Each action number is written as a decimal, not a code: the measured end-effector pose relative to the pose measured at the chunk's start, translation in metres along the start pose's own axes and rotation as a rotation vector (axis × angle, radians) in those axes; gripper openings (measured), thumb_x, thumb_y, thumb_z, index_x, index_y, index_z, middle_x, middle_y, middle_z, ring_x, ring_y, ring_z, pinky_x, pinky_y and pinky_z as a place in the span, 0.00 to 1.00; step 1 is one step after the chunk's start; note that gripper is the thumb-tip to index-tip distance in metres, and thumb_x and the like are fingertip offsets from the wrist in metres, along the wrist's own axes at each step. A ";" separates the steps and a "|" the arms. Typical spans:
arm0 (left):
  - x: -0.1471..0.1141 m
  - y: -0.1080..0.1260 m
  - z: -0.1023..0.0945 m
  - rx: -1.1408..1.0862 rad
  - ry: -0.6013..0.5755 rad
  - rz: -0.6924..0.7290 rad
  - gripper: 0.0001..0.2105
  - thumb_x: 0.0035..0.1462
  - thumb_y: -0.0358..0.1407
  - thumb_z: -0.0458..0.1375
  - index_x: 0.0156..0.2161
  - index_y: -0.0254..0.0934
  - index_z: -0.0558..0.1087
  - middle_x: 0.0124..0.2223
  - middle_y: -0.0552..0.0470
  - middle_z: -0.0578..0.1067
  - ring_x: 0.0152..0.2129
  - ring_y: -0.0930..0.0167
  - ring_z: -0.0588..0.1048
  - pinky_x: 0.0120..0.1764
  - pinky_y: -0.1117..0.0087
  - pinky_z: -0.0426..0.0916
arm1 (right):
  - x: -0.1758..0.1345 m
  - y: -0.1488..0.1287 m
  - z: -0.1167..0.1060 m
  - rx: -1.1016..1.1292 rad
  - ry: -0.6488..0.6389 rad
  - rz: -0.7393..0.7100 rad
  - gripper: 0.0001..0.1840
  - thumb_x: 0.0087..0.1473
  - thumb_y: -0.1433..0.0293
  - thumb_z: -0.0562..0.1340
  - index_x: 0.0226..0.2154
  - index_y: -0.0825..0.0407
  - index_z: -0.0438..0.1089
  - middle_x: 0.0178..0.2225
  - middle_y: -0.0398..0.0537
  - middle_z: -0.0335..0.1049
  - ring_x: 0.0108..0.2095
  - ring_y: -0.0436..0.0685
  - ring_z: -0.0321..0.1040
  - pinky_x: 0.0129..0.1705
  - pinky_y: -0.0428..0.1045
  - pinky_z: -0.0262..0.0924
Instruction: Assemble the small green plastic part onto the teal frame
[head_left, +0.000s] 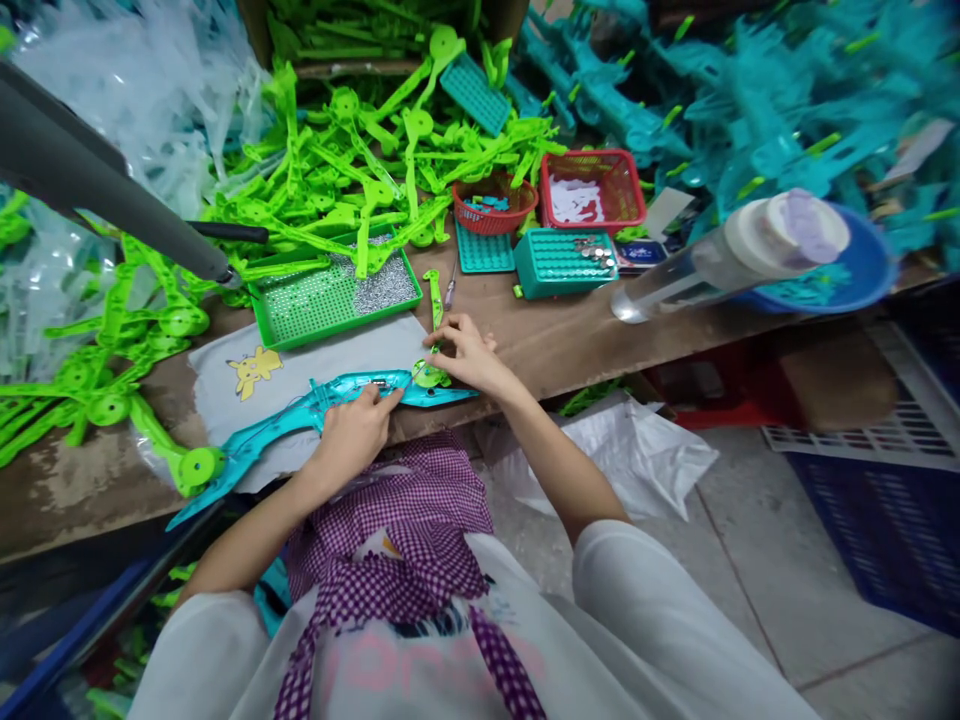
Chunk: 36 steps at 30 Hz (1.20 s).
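Only got the head cam here, so: middle of the frame, there's a long blue plastic shell (pixel 281 425) lying at a slant along the near edge of the tabletop (pixel 555 335), its lower-left tip poking out past the edge and part of it over a grey cloth (pixel 360 350) with a yellow cartoon figure on it. The left hand (pixel 354 430) is on the shell just below centre, fingers partly curled with the index pointing right along it; can't tell if it's actually gripping. The right hand (pixel 469 355) is bent over the shell's right end, thumb and fingers close together at a round green part (pixel 429 373), but whatever might be pinched there is too small to make out. Just above that hand there's a small screwdriver (pixel 451 290). Left of it sits a green tray (pixel 296 305) with a heap of tiny metal bits (pixel 382 290). Upper middle is basically a mountain of green plastic parts (pixel 322 185), then two red baskets (pixel 499 218), a teal box (pixel 551 272), and a clear bottle (pixel 697 265) further right.
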<state>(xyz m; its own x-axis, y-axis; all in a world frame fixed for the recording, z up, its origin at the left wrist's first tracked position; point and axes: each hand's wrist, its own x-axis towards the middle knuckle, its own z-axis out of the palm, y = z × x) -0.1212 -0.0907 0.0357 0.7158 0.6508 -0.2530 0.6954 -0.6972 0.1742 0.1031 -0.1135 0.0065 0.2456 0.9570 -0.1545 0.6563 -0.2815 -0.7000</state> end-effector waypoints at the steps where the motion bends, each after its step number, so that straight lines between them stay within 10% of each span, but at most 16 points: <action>1: 0.001 0.001 -0.001 -0.005 -0.006 0.000 0.21 0.65 0.33 0.46 0.60 0.48 0.69 0.49 0.41 0.73 0.26 0.65 0.75 0.29 0.64 0.69 | 0.000 0.000 0.000 -0.001 -0.001 -0.005 0.12 0.50 0.63 0.63 0.39 0.47 0.74 0.51 0.51 0.62 0.55 0.66 0.60 0.55 0.71 0.45; 10: -0.004 -0.001 -0.003 -0.002 0.008 0.003 0.22 0.66 0.33 0.46 0.61 0.50 0.67 0.48 0.43 0.73 0.28 0.66 0.75 0.30 0.67 0.69 | -0.013 -0.008 -0.001 -0.243 0.076 -0.160 0.10 0.55 0.66 0.62 0.42 0.46 0.72 0.57 0.55 0.64 0.60 0.70 0.55 0.52 0.66 0.47; 16: -0.002 0.000 -0.013 -0.016 -0.008 0.012 0.20 0.66 0.32 0.46 0.59 0.46 0.69 0.46 0.43 0.73 0.29 0.66 0.76 0.30 0.67 0.70 | -0.043 -0.026 0.019 -0.232 -0.037 -0.512 0.14 0.65 0.66 0.52 0.45 0.48 0.71 0.48 0.51 0.73 0.48 0.58 0.67 0.50 0.55 0.52; 36: 0.065 -0.051 -0.023 -0.125 -0.026 0.505 0.19 0.54 0.23 0.46 0.41 0.38 0.77 0.47 0.46 0.74 0.34 0.71 0.72 0.37 0.71 0.65 | -0.038 -0.031 0.045 -0.320 0.036 -0.445 0.10 0.62 0.72 0.56 0.34 0.54 0.72 0.41 0.54 0.70 0.40 0.59 0.60 0.45 0.55 0.58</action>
<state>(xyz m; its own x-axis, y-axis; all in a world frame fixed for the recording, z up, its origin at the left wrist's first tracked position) -0.1086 -0.0056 0.0318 0.9633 0.2343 -0.1310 0.2675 -0.8799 0.3927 0.0411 -0.1382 0.0028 -0.0849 0.9871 0.1356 0.8852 0.1372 -0.4445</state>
